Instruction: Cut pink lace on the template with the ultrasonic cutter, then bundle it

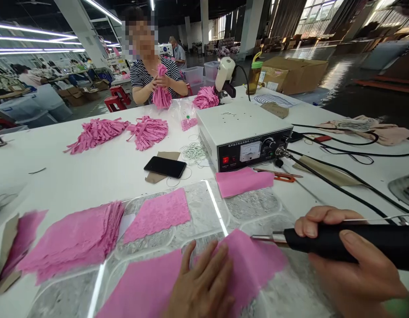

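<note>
Bottom centre of the frame: the left hand (201, 287) lies spread and flat, palm down, fingers released, pressing on the pink cloth piece (254, 265). The cloth lies on the clear mat (204, 207) low in the frame, its right edge crumpled.

Lower right: the right hand (350, 265) is clenched round the black tool (350, 243), thumb along the top of the handle. The tool lies nearly level, and its metal tip (264, 238) points left, right at the upper edge of the cloth. Whether it actually touches, I can't tell.

Just left of the cloth lies a second pink sheet (141, 287), and above it a pink lace square (158, 214). At lower left sits a fanned stack of pink pieces (75, 238).

At mid-frame the white control box (244, 132) stands on the surface (92, 176), with a folded pink piece (244, 182) just in front of it and orange-handled scissors (284, 178) beside that. To the box's left are a black phone (165, 167) and a heap of rubber bands (193, 152).

Upper left of centre, a co-worker across the surface grips a pink bundle (161, 95) in both hands. Two more pink bundles (96, 132) lie spread before that person.
</note>
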Tool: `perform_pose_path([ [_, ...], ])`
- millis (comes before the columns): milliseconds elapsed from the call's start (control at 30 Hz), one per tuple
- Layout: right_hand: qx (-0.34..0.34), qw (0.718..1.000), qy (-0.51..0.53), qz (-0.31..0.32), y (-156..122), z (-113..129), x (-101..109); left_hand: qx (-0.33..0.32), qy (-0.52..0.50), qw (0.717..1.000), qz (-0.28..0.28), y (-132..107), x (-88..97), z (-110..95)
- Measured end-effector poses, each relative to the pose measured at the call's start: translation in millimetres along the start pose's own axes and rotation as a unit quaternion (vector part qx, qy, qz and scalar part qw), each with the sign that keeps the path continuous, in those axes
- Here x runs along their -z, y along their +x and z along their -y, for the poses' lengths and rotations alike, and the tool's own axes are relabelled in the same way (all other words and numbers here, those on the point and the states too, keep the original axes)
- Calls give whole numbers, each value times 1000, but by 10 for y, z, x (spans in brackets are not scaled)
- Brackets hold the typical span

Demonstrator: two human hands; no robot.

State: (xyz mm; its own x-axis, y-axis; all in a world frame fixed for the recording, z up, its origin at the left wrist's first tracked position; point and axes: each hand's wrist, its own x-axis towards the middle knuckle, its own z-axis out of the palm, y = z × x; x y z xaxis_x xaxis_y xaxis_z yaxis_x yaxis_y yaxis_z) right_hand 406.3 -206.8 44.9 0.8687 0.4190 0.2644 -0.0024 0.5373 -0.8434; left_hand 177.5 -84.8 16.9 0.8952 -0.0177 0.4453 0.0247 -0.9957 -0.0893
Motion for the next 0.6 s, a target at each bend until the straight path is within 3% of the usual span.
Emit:
perform_pose_path([
  [167, -4, 1000, 8, -2, 2, -11, 3, -5, 9, 999, 36, 23, -48, -12],
  [600, -7, 999, 9, 36, 17, 2, -50, 7, 12, 1000, 23, -2, -88, 12],
])
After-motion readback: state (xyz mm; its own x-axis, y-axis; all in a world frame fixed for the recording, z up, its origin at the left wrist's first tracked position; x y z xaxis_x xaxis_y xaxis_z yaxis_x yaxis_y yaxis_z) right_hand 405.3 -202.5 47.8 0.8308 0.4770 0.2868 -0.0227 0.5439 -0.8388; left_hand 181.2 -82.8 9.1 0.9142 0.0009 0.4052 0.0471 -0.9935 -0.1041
